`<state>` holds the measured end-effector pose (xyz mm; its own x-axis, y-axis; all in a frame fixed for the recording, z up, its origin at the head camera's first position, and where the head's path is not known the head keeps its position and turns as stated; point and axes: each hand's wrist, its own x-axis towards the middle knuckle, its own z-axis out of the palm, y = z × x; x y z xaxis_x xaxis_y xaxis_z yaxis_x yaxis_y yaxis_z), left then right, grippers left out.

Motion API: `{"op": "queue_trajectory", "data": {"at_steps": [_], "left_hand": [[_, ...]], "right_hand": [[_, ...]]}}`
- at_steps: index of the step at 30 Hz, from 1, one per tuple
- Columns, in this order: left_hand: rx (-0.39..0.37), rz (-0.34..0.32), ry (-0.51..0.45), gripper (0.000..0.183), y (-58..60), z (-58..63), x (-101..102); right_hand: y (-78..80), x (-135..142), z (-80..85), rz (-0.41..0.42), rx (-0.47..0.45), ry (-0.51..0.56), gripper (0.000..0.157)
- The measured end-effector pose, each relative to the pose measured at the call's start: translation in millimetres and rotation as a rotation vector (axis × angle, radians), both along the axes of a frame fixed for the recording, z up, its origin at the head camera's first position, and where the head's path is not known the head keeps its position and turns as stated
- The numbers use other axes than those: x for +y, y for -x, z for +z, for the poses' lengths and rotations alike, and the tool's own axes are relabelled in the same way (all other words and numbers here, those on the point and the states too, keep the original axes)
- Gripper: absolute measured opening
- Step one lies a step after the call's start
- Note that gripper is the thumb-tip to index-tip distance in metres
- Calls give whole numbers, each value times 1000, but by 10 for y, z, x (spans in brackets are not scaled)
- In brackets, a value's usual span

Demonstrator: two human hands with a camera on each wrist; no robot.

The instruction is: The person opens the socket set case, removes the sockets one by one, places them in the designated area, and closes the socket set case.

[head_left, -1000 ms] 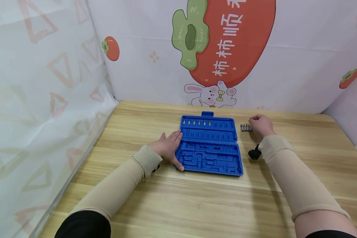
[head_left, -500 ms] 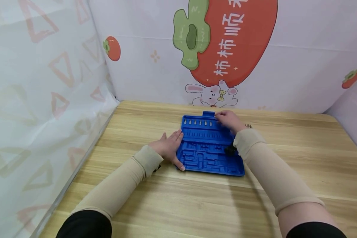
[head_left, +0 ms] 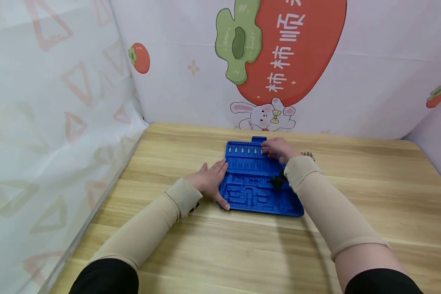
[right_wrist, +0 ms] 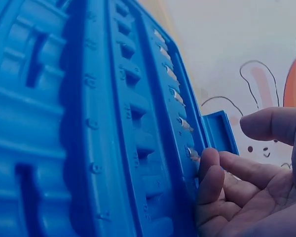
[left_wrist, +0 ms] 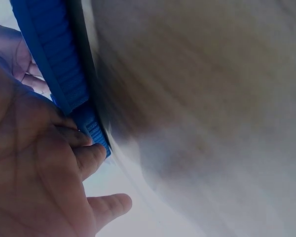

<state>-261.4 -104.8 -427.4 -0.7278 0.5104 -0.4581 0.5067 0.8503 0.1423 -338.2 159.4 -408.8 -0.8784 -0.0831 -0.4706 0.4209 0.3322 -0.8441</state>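
Note:
An open blue tool case [head_left: 248,196] lies flat on the table, its far half holding a row of small metal screwdriver bits [head_left: 242,150]. My left hand [head_left: 207,181] rests against the case's left edge, fingers spread and thumb at the near corner. At the far row, my right hand [head_left: 279,149] touches the case by the last visible bit. In the right wrist view its fingertips [right_wrist: 211,163] press at the slots beside the bits [right_wrist: 177,96], while the thumb [right_wrist: 266,123] stands apart from them. Whatever lies under those fingertips is hidden.
Several loose bits [head_left: 308,155] lie on the wooden table [head_left: 220,249] right of the case, partly behind my right wrist. A printed cloth [head_left: 183,90] hangs along the table's far edge, and another sheet [head_left: 62,163] borders the left side.
My right hand has moved left from the loose bits to the far row of the case, then settled slightly further left. My left hand has stayed at the case edge.

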Motion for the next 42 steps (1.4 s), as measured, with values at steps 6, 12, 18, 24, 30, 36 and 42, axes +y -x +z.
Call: {"op": "queue_trajectory", "data": {"at_steps": [6, 12, 18, 24, 30, 36, 42], "left_hand": [[-12, 6, -4, 148, -17, -34, -18], [-24, 20, -22, 148, -27, -36, -1], [-28, 25, -32, 148, -18, -41, 27], [-14, 17, -20, 149, 9, -27, 27], [-23, 19, -11, 149, 11, 1, 27], [-16, 16, -14, 149, 8, 14, 18], [-24, 17, -16, 149, 11, -17, 15]], "right_hand": [[19, -4, -63, -92, -43, 69, 43], [-21, -94, -99, 27, 53, -93, 44], [-51, -58, -113, 37, 145, -171, 36], [-55, 89, -128, 193, 265, -279, 30], [-46, 170, -148, 276, 322, -297, 28], [-57, 160, -181, 271, 349, -309, 27], [-60, 144, -239, 193, 330, -255, 31]]}}
